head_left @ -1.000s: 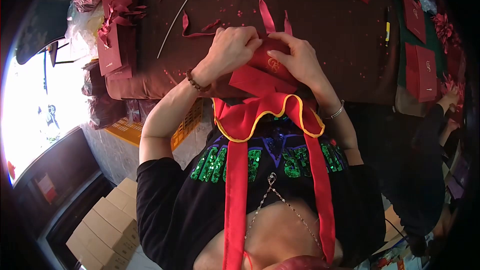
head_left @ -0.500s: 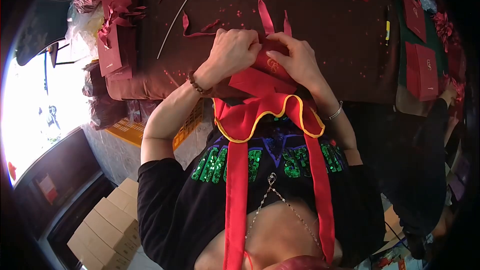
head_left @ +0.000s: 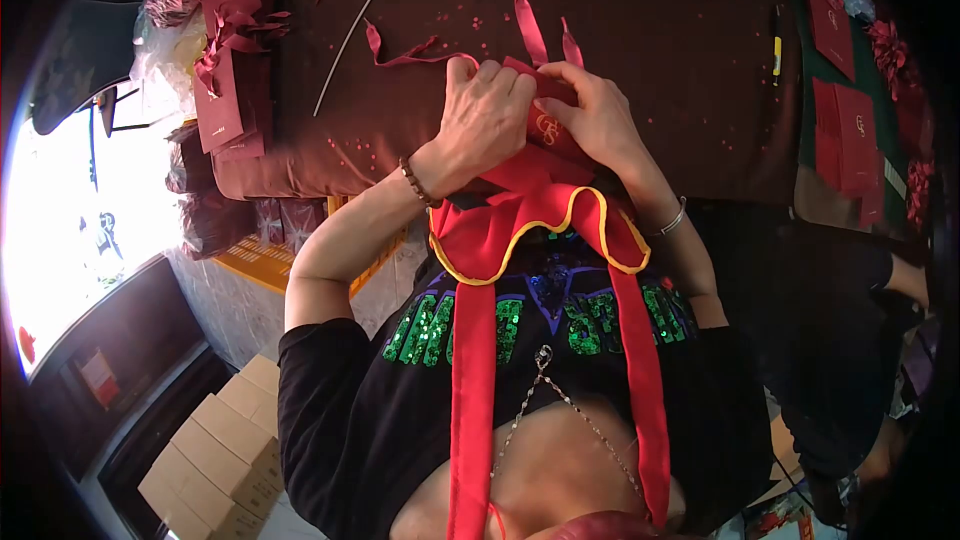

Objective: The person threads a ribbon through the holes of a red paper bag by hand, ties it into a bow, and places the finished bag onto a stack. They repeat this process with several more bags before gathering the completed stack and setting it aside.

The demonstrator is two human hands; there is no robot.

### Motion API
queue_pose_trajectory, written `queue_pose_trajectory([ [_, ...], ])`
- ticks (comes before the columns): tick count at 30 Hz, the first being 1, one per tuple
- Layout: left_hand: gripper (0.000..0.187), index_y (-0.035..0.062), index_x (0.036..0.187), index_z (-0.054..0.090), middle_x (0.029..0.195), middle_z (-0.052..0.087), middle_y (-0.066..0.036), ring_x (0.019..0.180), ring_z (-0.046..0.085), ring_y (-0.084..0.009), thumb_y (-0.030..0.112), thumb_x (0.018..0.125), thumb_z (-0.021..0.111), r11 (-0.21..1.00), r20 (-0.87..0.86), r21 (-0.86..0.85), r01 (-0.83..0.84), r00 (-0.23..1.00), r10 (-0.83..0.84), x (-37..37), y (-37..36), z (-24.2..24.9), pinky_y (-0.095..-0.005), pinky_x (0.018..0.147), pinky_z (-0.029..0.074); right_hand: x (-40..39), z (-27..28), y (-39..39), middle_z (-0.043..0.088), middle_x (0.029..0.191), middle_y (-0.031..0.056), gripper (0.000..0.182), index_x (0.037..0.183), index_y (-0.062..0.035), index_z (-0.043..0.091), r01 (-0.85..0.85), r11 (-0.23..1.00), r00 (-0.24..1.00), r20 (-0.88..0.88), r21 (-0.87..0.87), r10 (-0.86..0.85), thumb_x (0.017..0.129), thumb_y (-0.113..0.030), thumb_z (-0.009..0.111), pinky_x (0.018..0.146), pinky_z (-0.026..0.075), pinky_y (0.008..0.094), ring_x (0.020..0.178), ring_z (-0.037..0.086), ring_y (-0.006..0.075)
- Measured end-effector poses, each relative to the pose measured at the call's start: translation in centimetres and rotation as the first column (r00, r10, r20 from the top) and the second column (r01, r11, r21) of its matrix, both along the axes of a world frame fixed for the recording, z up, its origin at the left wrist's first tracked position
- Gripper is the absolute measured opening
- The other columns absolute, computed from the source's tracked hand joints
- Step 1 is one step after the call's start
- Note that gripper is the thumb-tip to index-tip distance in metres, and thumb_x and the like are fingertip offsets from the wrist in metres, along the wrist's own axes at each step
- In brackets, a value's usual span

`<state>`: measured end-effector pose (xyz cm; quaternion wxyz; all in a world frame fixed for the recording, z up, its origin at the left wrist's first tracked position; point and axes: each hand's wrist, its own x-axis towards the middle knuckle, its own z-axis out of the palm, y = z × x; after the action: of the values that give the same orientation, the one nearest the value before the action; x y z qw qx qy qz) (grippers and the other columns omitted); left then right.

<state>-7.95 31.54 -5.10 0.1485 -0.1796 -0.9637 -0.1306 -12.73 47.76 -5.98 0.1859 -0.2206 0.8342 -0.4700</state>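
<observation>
Both hands together, clamped on red paper bag (head_left: 545, 130) at near table edge: left hand (head_left: 487, 118) over left side, right hand (head_left: 598, 120) on right. Bag between palms, long axis running away from body. Ribbon ends (head_left: 530, 25) poke up beyond fingers. Farther: metal rod (head_left: 345, 40) on brown tablecloth (head_left: 650, 60), finished bags (head_left: 845, 135) right.

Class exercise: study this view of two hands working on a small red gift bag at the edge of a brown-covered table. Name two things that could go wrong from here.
1. The red gift bag sits at the table edge, pinched between left hand and right hand; a loosened grip might let it drop.
2. Loose ribbon lies close behind the fingers; it could snag or tangle.
</observation>
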Motion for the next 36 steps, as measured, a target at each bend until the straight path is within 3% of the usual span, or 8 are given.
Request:
queue_pose_trajectory([
  [11,0.013,0.0125,0.082,0.06,0.083,0.055,-0.001,0.084,0.051,-0.022,0.025,0.08,0.061,0.996,0.054,0.045,-0.073,0.996,0.071,-0.9,-1.7,2.5,-0.0411,0.073,0.033,0.2,1.0,-0.1,0.066,0.093,0.0127,0.031,0.105,-0.0034,0.058,0.008,0.998,0.996,0.088,-0.059,-0.003,0.077,-0.013,0.067,0.076,0.05,0.0309,0.087,0.065,0.0241],
  [15,0.015,0.0049,0.086,0.065,0.09,0.058,-0.007,0.09,0.052,-0.0221,0.017,0.084,0.057,0.951,0.3,0.301,-0.068,0.953,-0.027,-2.9,-3.6,1.7,-0.0321,0.078,0.04,0.7,0.7,-0.4,0.066,0.087,0.0114,0.025,0.096,-0.0029,0.057,-0.034,0.998,0.999,-0.038,-0.062,0.032,0.076,-0.015,0.068,0.069,0.05,0.032,0.081,0.066,0.0259],
  [19,0.019,-0.0019,0.082,0.061,0.083,0.059,-0.007,0.073,0.056,-0.0164,0.015,0.084,0.053,0.932,0.552,0.36,0.041,0.796,-0.249,-4.9,-5.0,2.2,-0.0278,0.066,0.045,1.3,1.5,-0.8,0.065,0.081,0.0085,0.022,0.092,-0.006,0.057,-0.092,0.995,0.989,-0.114,0.042,0.096,0.076,-0.016,0.068,0.07,0.047,0.0339,0.075,0.063,0.0264],
  [21,0.018,-0.0031,0.08,0.06,0.081,0.056,-0.006,0.069,0.054,-0.0128,0.013,0.081,0.053,0.934,0.868,0.354,0.044,0.357,-0.345,-6.4,-4.9,4.7,-0.0269,0.064,0.044,1.9,1.5,-1.1,0.063,0.076,0.0054,0.019,0.09,-0.0096,0.058,-0.1,0.992,0.935,-0.335,0.078,0.12,0.076,-0.017,0.068,0.074,0.041,0.0348,0.069,0.06,0.0245],
  [26,0.017,-0.0027,0.069,0.057,0.073,0.048,-0.001,0.069,0.048,-0.0099,0.014,0.074,0.057,0.889,0.892,0.416,0.191,0.106,-0.44,-8.4,-5.3,3.7,-0.0261,0.063,0.037,2.2,1.1,-1.2,0.061,0.072,0.0031,0.019,0.088,-0.0119,0.058,-0.124,0.991,0.921,-0.366,0.046,0.132,0.075,-0.019,0.069,0.075,0.038,0.0339,0.067,0.058,0.0213],
  [33,0.019,-0.0023,0.074,0.061,0.066,0.052,-0.001,0.062,0.044,-0.0096,0.016,0.071,0.056,0.822,0.815,0.567,-0.063,0.186,-0.548,-7.0,-4.6,1.9,-0.0271,0.058,0.037,1.9,1.1,-0.8,0.062,0.072,0.003,0.019,0.089,-0.012,0.058,-0.117,0.993,0.924,-0.364,0.026,0.119,0.075,-0.019,0.069,0.075,0.039,0.0335,0.068,0.058,0.0204],
  [35,0.018,-0.0027,0.075,0.062,0.071,0.057,-0.002,0.067,0.051,-0.0099,0.014,0.071,0.057,0.766,0.849,0.523,-0.374,0.309,-0.429,-6.3,-3.9,2.3,-0.0263,0.063,0.042,1.7,1.1,-0.9,0.062,0.072,0.0032,0.02,0.089,-0.0117,0.058,-0.166,0.986,0.921,-0.359,-0.016,0.15,0.074,-0.019,0.069,0.075,0.039,0.0331,0.069,0.059,0.0205],
  [36,0.02,-0.0039,0.08,0.062,0.076,0.061,-0.005,0.073,0.056,-0.0114,0.014,0.073,0.057,0.743,0.734,0.635,-0.212,0.465,-0.495,-6.9,-4.5,2.4,-0.0257,0.068,0.045,1.8,1.1,-0.9,0.062,0.072,0.0035,0.02,0.089,-0.0114,0.059,-0.217,0.975,0.916,-0.356,-0.056,0.183,0.074,-0.019,0.069,0.076,0.039,0.0327,0.069,0.059,0.0207],
])
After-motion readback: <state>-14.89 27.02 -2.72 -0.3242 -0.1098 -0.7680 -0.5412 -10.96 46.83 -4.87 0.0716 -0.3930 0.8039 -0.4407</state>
